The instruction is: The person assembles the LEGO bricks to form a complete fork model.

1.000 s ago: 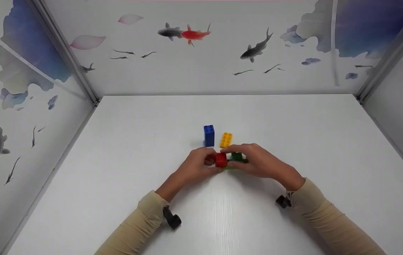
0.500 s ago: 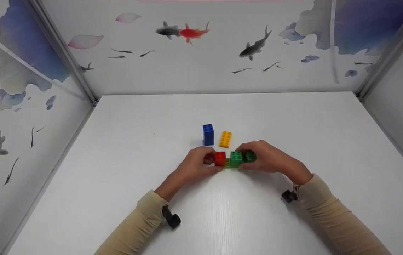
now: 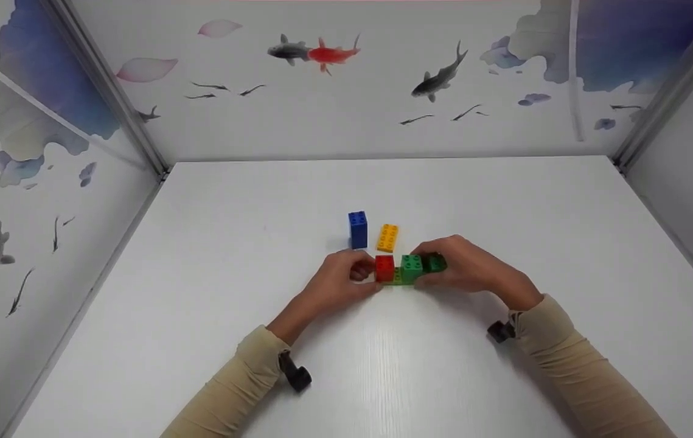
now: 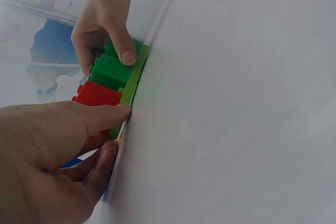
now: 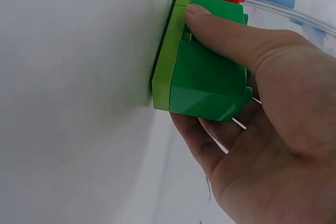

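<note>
A row of toy building bricks stands on a light green plate: a red brick at the left, a green brick beside it and another green brick at the right end. My left hand pinches the left end of the plate below the red brick, thumb in front and fingers behind. From the right, my right hand grips the green bricks. Its thumb presses on the middle brick's front, and its other fingers reach behind. In the right wrist view a seam crosses the plate near the red brick.
Behind the row, a tall blue brick stands upright on the white table. A flat yellow plate lies to its right. White panels painted with fish enclose the table at the back and sides.
My right hand has moved right, off the red brick and onto the green bricks, uncovering the middle one. The row has shifted slightly right. My left hand has kept its place at the left end.
</note>
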`<action>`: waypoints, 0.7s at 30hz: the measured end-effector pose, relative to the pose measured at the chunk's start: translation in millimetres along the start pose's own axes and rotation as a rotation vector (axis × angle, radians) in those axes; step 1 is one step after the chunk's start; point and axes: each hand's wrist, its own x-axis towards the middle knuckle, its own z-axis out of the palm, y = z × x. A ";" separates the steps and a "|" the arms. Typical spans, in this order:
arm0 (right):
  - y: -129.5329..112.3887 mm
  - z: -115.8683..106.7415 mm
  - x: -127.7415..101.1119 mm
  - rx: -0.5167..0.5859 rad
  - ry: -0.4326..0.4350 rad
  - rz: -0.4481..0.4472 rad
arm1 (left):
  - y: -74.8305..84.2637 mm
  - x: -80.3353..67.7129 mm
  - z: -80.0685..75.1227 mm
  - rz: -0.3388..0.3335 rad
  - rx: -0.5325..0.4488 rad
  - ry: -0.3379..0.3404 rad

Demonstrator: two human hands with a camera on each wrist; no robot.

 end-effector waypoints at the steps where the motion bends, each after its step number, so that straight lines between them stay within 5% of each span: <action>1: 0.9 -2.2 -0.8 0.006 0.002 0.008 | 0.2 0.2 -0.3 0.007 -0.001 0.004; 10: 10.2 -26.3 -10.3 0.038 0.056 0.045 | 5.9 6.9 0.4 0.026 0.007 0.058; 21: 18.6 -51.3 -23.8 0.038 0.140 0.084 | 39.5 28.6 20.4 -0.094 0.197 0.158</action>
